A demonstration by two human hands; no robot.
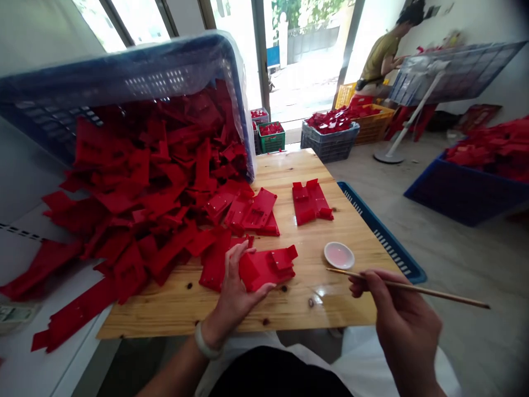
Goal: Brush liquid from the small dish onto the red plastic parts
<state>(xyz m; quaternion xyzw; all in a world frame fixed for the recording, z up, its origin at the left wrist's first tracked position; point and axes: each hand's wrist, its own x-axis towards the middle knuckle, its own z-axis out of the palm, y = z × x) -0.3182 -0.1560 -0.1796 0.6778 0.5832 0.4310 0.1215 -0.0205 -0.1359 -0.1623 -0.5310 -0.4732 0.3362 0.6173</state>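
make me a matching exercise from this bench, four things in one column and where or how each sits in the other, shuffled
1 red piece
2 thin stick
3 white dish
4 blue basket

a tipped on its side, spilling red parts
b in the right hand
c in the left hand
d on the wooden board, untouched

Pairs: 1-c; 2-b; 3-d; 4-a

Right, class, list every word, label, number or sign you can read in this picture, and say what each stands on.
No text can be read anywhere.
On the red plastic piece in the left hand: moulded shapes only, no lettering seen.
On the thin stick in the right hand: nothing.
On the small white dish: nothing.
On the printed paper at the left edge: too blurred to read.
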